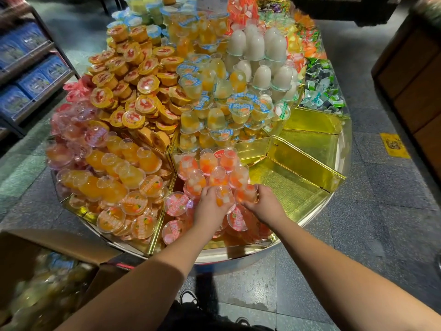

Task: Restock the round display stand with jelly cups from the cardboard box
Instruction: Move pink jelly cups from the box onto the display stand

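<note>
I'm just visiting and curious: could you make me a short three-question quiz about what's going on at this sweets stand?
1. True or false: the gold compartment to the right of the person's hands is packed full of cups.
2. Which hand grips the orange jelly cup from its left side? A) left hand B) right hand
3. Fill in: the cardboard box sits at the lower ____ of the view.

Key: 1 false, it shows bare gold lining; 2 A; 3 left.
</note>
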{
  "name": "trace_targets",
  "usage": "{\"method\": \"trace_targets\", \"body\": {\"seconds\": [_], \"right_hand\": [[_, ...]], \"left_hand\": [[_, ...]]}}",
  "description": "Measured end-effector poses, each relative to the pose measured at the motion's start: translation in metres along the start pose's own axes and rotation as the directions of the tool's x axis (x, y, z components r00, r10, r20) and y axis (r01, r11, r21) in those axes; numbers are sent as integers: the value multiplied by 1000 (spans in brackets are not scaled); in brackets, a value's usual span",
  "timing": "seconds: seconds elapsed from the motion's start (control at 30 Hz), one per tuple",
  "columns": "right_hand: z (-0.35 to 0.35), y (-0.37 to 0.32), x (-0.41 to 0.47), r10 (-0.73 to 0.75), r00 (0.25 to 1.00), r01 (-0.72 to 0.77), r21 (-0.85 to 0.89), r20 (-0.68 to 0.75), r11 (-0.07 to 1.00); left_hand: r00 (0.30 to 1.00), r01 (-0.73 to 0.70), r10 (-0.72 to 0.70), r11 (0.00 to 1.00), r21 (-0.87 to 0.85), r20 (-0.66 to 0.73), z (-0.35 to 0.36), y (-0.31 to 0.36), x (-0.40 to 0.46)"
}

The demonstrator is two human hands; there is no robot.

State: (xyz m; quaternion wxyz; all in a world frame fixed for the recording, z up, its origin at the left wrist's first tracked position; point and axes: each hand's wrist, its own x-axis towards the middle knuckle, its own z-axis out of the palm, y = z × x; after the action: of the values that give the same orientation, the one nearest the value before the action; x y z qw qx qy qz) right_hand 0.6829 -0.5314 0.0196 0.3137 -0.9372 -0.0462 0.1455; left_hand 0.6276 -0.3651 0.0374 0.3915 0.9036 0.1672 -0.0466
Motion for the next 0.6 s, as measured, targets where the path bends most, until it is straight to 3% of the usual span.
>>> {"method": "trace_targets", "body": {"seconds": [0.37, 0.5, 0.6], "right_hand": [[-12, 16, -3, 4, 998, 1, -75, 60, 997], [-22, 13, -17, 54, 995, -54, 2, -87, 999], [-31, -4, -33, 6, 978, 13, 90, -207, 996]], "left_hand": [[998, 59, -60, 992, -113, -5, -11, -12, -19], [995, 70, -80, 986, -151, -59, -24, -16, -37], [986, 57, -89, 973, -225, -139, -44, -28, -57]]}}
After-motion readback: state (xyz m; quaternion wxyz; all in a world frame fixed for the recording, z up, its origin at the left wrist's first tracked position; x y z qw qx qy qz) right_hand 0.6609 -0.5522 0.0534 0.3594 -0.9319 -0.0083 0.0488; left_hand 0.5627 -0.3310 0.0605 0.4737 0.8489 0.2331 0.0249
